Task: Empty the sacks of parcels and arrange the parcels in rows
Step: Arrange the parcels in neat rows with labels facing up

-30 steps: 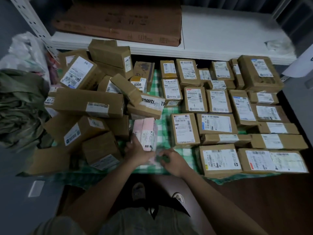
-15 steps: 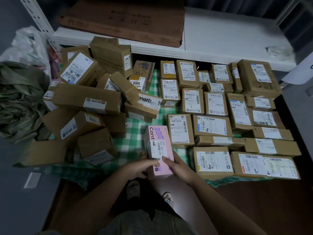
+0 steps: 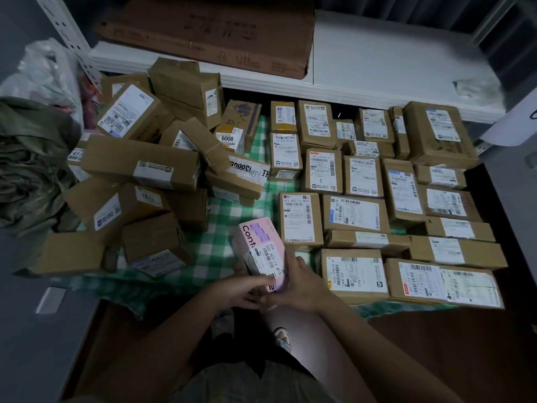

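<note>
A pink parcel [image 3: 259,248] with a white shipping label is tilted above the near edge of the green checked cloth [image 3: 223,228]. My left hand [image 3: 244,290] grips its near end from the left and my right hand [image 3: 299,286] from the right. To the right, brown parcels lie in rows [image 3: 377,181], labels up. On the left a loose heap of brown boxes [image 3: 139,170] is piled up. A crumpled green sack [image 3: 26,170] lies at the far left.
A white shelf board [image 3: 392,62] runs behind the parcels, with a flat brown carton [image 3: 209,33] on it. A white plastic bag [image 3: 43,74] sits behind the sack. My foot [image 3: 282,338] shows below my hands on the dark floor.
The pink parcel has come out of the heap toward me and to the right, with both hands now holding its near end; it has turned label up.
</note>
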